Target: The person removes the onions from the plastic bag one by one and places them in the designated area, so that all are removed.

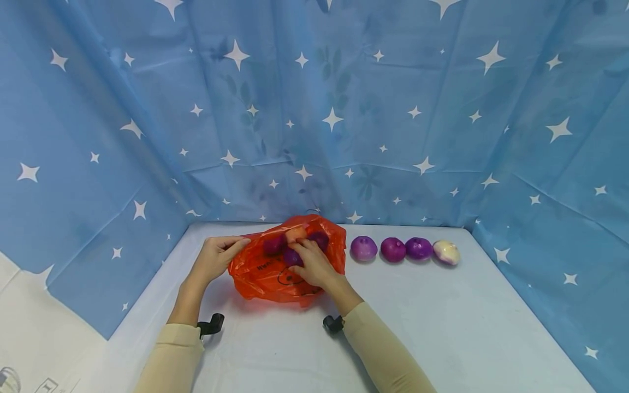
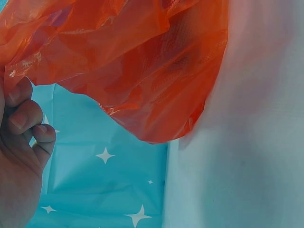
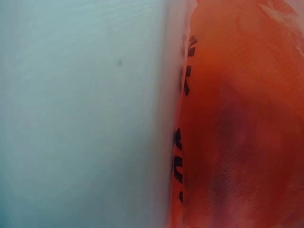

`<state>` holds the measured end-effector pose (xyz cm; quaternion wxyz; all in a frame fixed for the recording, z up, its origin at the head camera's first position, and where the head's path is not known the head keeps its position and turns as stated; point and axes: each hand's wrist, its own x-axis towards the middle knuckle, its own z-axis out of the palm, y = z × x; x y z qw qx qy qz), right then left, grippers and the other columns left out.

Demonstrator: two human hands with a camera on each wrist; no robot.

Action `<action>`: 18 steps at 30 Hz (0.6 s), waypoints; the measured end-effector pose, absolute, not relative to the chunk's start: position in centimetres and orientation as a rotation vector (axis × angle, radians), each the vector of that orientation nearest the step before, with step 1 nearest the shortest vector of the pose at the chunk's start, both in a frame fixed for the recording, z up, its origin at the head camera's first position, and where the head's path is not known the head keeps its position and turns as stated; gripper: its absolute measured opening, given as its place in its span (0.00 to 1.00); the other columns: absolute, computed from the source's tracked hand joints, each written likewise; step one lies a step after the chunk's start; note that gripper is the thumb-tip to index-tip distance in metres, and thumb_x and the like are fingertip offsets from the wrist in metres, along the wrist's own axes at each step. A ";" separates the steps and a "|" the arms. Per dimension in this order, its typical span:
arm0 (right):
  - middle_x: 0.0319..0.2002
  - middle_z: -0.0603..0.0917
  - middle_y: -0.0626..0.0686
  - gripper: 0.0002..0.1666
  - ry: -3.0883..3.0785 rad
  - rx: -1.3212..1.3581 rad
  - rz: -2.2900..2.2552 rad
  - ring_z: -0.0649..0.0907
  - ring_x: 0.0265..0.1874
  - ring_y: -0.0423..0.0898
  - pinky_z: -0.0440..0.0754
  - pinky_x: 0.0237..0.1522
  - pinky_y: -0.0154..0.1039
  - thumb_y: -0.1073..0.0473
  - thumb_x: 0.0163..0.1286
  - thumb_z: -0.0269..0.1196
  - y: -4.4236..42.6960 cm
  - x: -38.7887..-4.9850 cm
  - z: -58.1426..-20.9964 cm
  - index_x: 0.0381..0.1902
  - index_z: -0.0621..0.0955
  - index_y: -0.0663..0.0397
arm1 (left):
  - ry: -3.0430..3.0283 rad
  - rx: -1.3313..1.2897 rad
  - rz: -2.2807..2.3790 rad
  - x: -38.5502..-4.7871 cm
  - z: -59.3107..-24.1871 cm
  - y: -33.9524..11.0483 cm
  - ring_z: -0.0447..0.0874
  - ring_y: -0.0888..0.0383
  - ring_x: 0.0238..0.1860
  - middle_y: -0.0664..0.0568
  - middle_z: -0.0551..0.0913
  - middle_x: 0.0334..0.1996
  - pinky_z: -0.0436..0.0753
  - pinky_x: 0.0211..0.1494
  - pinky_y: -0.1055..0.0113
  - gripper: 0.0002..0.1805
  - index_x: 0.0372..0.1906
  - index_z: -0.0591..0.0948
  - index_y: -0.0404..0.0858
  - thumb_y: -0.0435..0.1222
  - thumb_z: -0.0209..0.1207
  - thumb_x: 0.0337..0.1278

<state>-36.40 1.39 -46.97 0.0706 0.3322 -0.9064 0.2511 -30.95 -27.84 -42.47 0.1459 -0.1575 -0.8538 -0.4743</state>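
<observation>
An orange-red plastic bag with black print lies on the white table, its mouth spread open. My left hand pinches the bag's left rim; in the left wrist view, the fingers are bent at the bag's edge. My right hand is inside the mouth, its thumb and fingers round a purple onion. More onions lie in the bag, one purple onion to the left and another purple onion behind the hand. A peach-coloured piece sits just beyond the fingertips. The right wrist view shows only the bag's side and table.
To the right of the bag, a row holds a light purple onion, two darker onions and a whitish onion. Behind the table hangs a blue curtain with white stars, which also runs along both sides.
</observation>
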 end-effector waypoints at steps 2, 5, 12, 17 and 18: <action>0.72 0.73 0.59 0.38 -2.731 0.997 0.748 0.71 0.71 0.59 0.65 0.78 0.56 0.53 0.69 0.72 1.4 -36.5 -47.0 0.74 0.74 0.54 | -2.458 -0.452 -1.370 -30.9 -42.4 -27.8 0.89 0.57 0.31 0.46 0.92 0.39 0.88 0.37 0.68 0.16 0.53 0.91 0.41 0.46 0.63 0.73; 0.72 0.73 0.58 0.38 -2.737 0.996 0.739 0.71 0.71 0.59 0.64 0.78 0.56 0.53 0.69 0.72 1.4 -36.5 -47.1 0.74 0.74 0.53 | -2.459 -0.445 -1.364 -30.8 -42.4 -27.8 0.89 0.57 0.31 0.46 0.92 0.39 0.88 0.37 0.68 0.17 0.53 0.91 0.41 0.47 0.63 0.73; 0.72 0.73 0.58 0.39 -2.777 0.995 0.714 0.70 0.71 0.59 0.65 0.78 0.56 0.53 0.68 0.73 1.3 -36.6 -47.2 0.74 0.74 0.51 | -2.469 -0.446 -1.349 -30.8 -42.4 -27.8 0.89 0.58 0.31 0.45 0.92 0.40 0.88 0.37 0.68 0.17 0.53 0.90 0.40 0.47 0.63 0.73; 0.71 0.72 0.57 0.37 -2.783 0.993 0.725 0.71 0.70 0.59 0.67 0.76 0.57 0.54 0.67 0.74 1.3 -36.6 -47.2 0.73 0.76 0.50 | -2.472 -0.445 -1.345 -30.9 -42.4 -27.8 0.88 0.57 0.30 0.46 0.92 0.39 0.88 0.36 0.68 0.17 0.53 0.90 0.41 0.47 0.62 0.73; 0.71 0.72 0.57 0.37 -2.782 0.991 0.728 0.71 0.70 0.58 0.67 0.76 0.57 0.54 0.67 0.74 1.3 -36.6 -47.2 0.72 0.76 0.49 | -2.473 -0.444 -1.347 -30.9 -42.4 -27.8 0.88 0.57 0.30 0.46 0.92 0.39 0.88 0.36 0.68 0.17 0.53 0.90 0.41 0.48 0.62 0.73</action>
